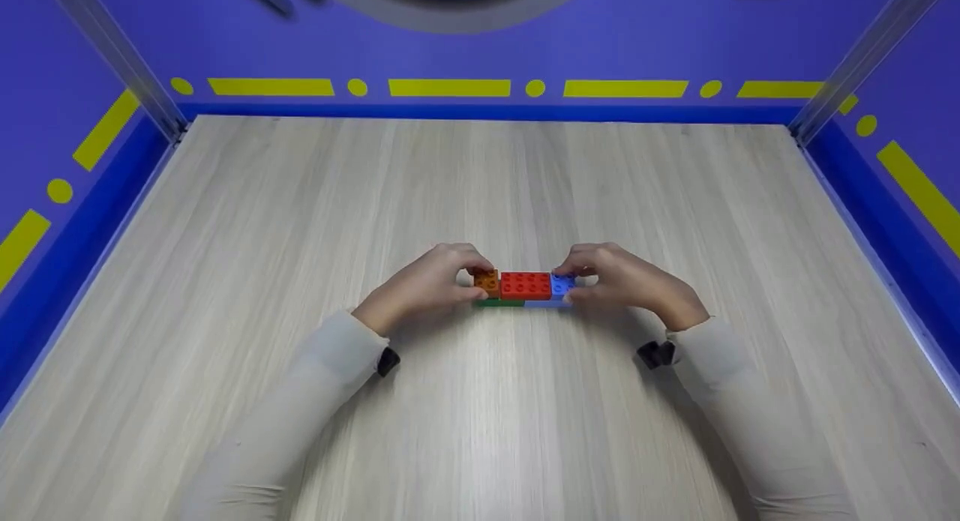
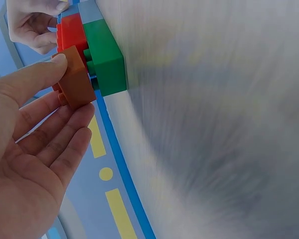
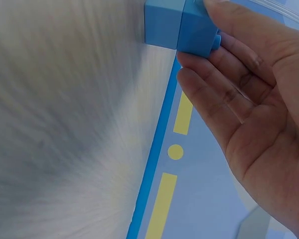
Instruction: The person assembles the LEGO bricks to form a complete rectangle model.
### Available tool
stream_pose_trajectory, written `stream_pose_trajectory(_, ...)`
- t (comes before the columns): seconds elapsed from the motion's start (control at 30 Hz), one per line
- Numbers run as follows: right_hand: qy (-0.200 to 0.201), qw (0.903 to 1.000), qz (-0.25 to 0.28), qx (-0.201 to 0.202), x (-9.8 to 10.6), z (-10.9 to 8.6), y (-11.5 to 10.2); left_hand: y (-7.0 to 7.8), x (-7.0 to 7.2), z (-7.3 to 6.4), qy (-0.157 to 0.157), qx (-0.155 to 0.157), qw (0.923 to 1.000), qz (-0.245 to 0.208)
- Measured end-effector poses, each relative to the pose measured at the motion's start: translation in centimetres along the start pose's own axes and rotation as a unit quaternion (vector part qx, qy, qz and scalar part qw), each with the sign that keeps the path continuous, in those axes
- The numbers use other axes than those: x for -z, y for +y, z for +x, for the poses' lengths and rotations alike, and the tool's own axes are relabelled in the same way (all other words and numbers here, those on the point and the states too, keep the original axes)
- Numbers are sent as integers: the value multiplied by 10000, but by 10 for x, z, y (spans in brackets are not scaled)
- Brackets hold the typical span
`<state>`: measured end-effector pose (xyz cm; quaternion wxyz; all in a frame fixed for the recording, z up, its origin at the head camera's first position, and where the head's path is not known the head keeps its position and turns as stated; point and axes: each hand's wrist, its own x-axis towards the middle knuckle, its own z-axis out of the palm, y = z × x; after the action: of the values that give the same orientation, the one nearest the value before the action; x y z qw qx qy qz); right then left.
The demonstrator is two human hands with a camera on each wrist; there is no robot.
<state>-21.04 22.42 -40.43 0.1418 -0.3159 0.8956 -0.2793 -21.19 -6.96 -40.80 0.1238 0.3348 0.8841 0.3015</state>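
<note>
On the wooden table lies a two-layer row of toy building bricks. Its lower layer is a green brick (image 2: 105, 62) beside a light blue brick (image 3: 163, 22). A red brick (image 1: 525, 285) sits across the middle on top. My left hand (image 1: 435, 279) pinches an orange brick (image 2: 78, 79) between thumb and fingers at the left end; studs of the green brick show in a gap under it. At the other end my right hand (image 1: 622, 279) pinches a small blue brick (image 3: 197, 30), which sits flush on the light blue one.
Wood-grain table (image 1: 480, 416) surrounds the bricks. A blue-purple wall (image 1: 465, 56) with yellow dashes and dots stands at the back, with similar panels left and right. Black wrist devices (image 1: 657, 354) show at both cuffs.
</note>
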Motion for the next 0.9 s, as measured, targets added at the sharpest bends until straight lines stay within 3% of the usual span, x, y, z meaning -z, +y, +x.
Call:
stream_pose_trajectory(0.3, 51, 10000, -14, 44, -1, 1, 1, 0, -2, 2, -30, -72, 9998, 170)
stream_pose_trajectory(0.9, -11, 9999, 39, -117, 0, 0, 2, 0, -6, 2, 58, -29, 9999, -99)
